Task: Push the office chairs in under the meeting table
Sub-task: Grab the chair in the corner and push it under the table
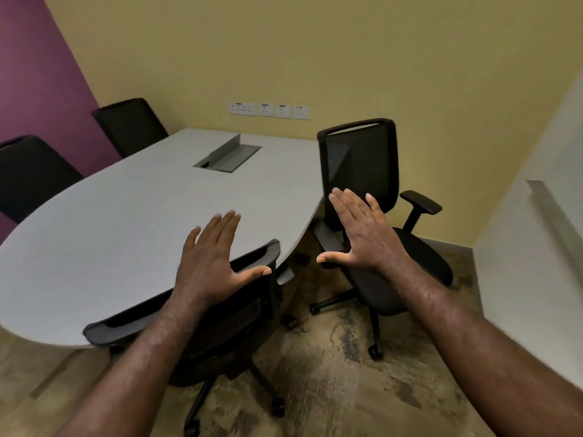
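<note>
A grey meeting table (132, 216) with a rounded near end fills the left and middle. Directly below me a black mesh office chair (233, 326) stands with its backrest top against the table's edge and its seat under the table. My left hand (211, 260) hovers flat and open just above that backrest top, fingers spread. A second black office chair (359, 165) stands at the table's right side, turned at an angle, with its seat out in the room. My right hand (359, 231) is held open in the air in front of it, holding nothing.
Two more black chairs (34, 175) (131, 126) stand along the table's left side by the purple wall. A cable box (228, 154) with its lid up sits in the tabletop. A white wall corner (533, 247) stands close on the right. The floor is patterned carpet (331, 389).
</note>
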`<state>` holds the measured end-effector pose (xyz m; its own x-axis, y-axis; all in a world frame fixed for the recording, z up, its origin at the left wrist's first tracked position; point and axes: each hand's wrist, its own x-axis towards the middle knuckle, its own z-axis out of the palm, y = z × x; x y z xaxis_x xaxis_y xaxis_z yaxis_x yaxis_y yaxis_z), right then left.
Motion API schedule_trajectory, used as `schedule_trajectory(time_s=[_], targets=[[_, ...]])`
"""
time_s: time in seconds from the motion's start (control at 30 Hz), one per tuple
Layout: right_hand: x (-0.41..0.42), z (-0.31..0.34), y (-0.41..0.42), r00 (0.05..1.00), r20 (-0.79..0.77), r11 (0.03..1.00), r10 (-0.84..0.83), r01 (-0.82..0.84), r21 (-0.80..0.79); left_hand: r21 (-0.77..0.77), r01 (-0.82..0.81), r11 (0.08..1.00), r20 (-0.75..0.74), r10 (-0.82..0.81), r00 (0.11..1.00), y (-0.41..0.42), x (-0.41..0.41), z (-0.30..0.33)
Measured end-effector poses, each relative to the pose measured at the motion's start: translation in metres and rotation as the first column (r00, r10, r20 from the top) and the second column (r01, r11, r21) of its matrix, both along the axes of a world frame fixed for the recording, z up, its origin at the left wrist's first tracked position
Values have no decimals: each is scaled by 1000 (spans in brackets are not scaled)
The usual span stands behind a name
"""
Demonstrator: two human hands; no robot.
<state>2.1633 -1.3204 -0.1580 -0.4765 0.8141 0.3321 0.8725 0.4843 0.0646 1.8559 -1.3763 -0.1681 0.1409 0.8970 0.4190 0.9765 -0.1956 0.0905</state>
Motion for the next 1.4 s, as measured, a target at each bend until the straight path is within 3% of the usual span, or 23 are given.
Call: schedule_trajectory(time_s=[0.23, 0.6, 1.4], targets=[[86, 8, 36, 992, 36, 993, -120, 119, 14, 20, 49, 999, 12, -50, 999, 57, 78, 18], [203, 17, 74, 960, -38, 960, -279, 280, 30, 20, 194, 981, 34, -195, 980, 148, 197, 33], [204, 8, 312, 931, -125, 936, -343, 350, 41, 28, 224, 974, 48, -225, 973, 432, 196, 36]])
